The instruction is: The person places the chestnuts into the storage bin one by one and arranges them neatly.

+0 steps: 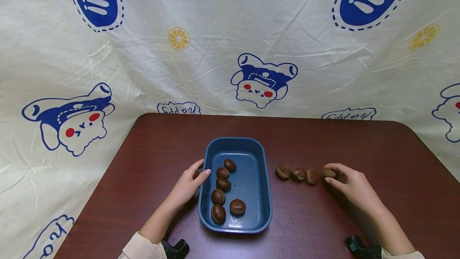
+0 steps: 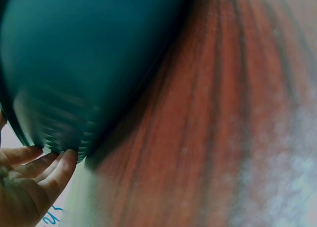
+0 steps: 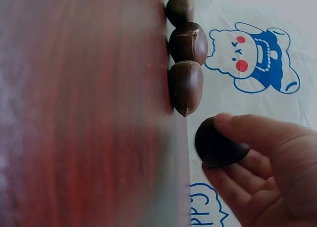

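Observation:
My left hand holds the left side of a blue rectangular tray, thumb over the rim and fingers along the outer wall. Several brown chestnuts lie in the tray, most in a line down its left half, with one chestnut apart at the lower middle. To the tray's right, my right hand pinches a chestnut between thumb and fingers. It is just right of a row of three chestnuts on the table, whose nearest is the rightmost chestnut. The right wrist view shows the held chestnut raised off the tabletop.
A dark reddish-brown table carries everything. Behind it and along its sides hangs a pale cloth printed with blue cartoon figures and orange slices. Black wrist devices show at the bottom, one of them the left wrist device.

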### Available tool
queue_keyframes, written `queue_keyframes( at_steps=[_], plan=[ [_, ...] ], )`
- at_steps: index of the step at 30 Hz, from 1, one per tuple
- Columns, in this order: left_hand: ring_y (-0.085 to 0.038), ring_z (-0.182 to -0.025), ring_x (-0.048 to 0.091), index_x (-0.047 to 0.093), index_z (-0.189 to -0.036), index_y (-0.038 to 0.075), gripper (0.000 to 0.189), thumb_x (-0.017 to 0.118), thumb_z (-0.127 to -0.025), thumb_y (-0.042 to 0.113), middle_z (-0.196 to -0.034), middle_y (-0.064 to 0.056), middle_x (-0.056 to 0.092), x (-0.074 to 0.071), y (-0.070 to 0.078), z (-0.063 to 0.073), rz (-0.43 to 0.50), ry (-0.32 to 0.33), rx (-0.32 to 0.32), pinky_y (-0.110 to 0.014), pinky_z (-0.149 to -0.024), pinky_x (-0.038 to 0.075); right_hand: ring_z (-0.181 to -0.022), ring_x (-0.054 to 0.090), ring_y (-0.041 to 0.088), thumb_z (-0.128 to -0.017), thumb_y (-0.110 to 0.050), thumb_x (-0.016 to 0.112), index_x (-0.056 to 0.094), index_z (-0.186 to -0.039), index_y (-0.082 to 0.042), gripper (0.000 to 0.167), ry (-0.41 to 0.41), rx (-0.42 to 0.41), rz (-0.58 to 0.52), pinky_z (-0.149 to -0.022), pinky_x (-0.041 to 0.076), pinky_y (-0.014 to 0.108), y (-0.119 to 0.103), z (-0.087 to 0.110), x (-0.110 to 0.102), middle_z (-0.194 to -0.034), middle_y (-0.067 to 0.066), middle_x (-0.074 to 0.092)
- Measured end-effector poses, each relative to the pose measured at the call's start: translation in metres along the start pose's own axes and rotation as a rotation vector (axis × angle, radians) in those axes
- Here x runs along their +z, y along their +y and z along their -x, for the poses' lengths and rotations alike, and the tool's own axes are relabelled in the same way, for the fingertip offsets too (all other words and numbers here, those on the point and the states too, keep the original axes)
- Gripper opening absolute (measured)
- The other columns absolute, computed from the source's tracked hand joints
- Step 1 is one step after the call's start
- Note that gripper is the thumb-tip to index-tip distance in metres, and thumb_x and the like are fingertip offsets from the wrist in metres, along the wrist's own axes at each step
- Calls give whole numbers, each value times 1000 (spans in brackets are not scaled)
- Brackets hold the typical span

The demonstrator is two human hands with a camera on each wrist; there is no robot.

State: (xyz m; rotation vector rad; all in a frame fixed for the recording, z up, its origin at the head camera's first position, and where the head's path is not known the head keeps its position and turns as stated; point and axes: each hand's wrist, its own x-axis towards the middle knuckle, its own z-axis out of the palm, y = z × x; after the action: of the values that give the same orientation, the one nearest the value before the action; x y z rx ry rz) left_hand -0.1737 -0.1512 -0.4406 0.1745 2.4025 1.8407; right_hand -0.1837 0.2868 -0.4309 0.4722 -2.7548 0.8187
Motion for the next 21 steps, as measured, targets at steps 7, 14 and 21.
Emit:
queue_keyframes(
  at_steps=[7, 14, 21],
  plan=[
    [-29, -108, 53, 42, -133, 11, 52, 55, -89, 34, -123, -12, 53, 0, 0, 0, -3, -5, 1, -46, -86, 43, -84, 59, 11, -79, -11, 69, 60, -108, -6, 31, 26, -26, -25, -64, 48, 22, -16, -6, -3, -98, 11, 64],
    [-30, -108, 52, 41, -133, 7, 51, 55, -90, 31, -122, -17, 52, 0, -2, 0, -2, -19, 25, -46, -87, 42, -89, 57, 17, -81, -12, 68, 60, -109, -9, 29, 13, -61, -21, -69, 48, 33, -37, -13, -4, -99, 5, 63],
    [-32, -108, 52, 41, -133, 7, 51, 55, -90, 31, -123, -17, 52, -1, -1, 0, -10, -14, 10, -47, -86, 42, -89, 56, 14, -79, -7, 68, 60, -108, -10, 31, 10, -136, -25, -73, 44, 25, -58, -23, -3, -99, 1, 63]
  ],
)
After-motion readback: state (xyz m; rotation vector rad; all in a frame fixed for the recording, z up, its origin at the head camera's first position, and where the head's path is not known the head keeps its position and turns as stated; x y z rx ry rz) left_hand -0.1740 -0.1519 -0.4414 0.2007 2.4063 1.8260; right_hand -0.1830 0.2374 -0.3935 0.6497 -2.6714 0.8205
